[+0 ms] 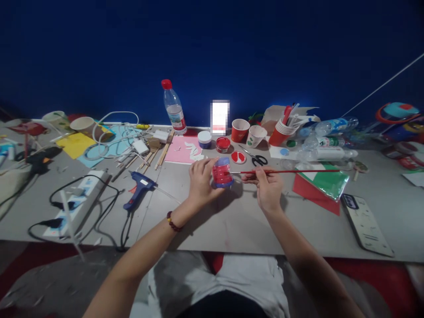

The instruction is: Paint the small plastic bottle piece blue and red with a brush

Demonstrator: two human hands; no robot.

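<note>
My left hand [203, 180] grips a small plastic piece [222, 173], painted red around the middle with purple-blue at both ends; it looks like a cut bottle section. In my right hand [269, 187] is a long red-handled paintbrush [298, 171], held between thumb and fingers. The brush tip meets the painted side of the piece. Beyond my hands stands an open jar of red paint [223, 144], with its red-smeared lid [238, 157] lying to the right. A white-lidded blue jar [204, 139] is left of the paint. Black-handled scissors [259, 160] lie behind my right hand.
A blue glue gun [141, 190] and a power strip [77, 203] with loose cables lie at left. A red-capped bottle [174, 108] and paper cups [240, 130] stand at the back. Plastic bottles [331, 141], a green packet [327, 181] and a phone [367, 225] lie at right.
</note>
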